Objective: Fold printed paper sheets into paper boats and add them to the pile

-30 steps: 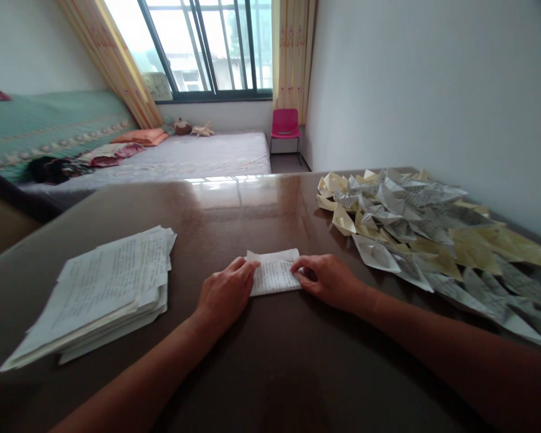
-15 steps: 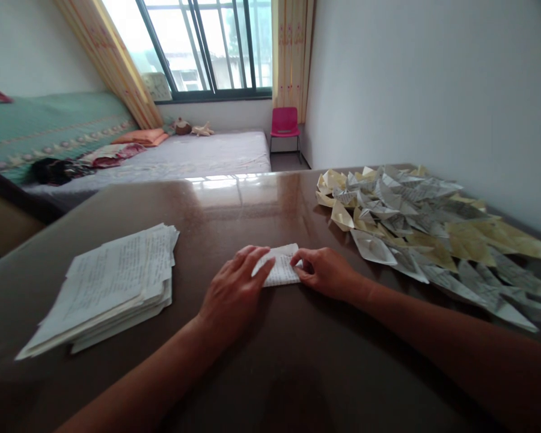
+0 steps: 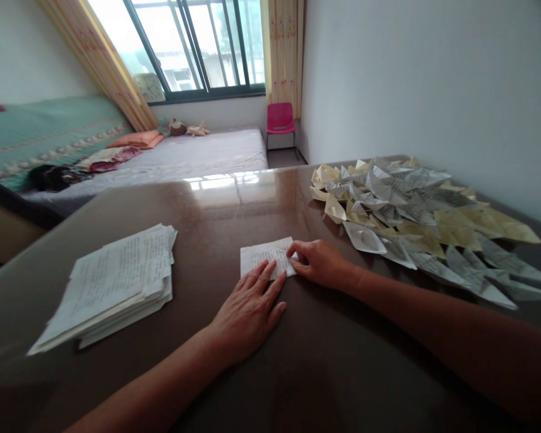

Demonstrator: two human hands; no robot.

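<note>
A small folded sheet of printed paper (image 3: 256, 255) lies flat on the brown table between my hands. My left hand (image 3: 251, 307) is open, its spread fingertips resting on the near edge of the paper. At the right end of the sheet, my right hand (image 3: 321, 263) has thumb and forefinger closed on the paper's edge. Part of the sheet's near side is hidden under my left fingers.
A stack of printed sheets (image 3: 112, 282) sits on the left of the table (image 3: 198, 222). Several folded paper boats (image 3: 397, 204), white and yellowish, crowd the right side by the wall. Beyond the table are a bed (image 3: 216, 150) and a pink chair (image 3: 280, 119).
My left hand has gone from gripping the paper's left edge to lying spread over its near edge, moving nearer to me. My right hand stays at the right end. The view has shifted slightly.
</note>
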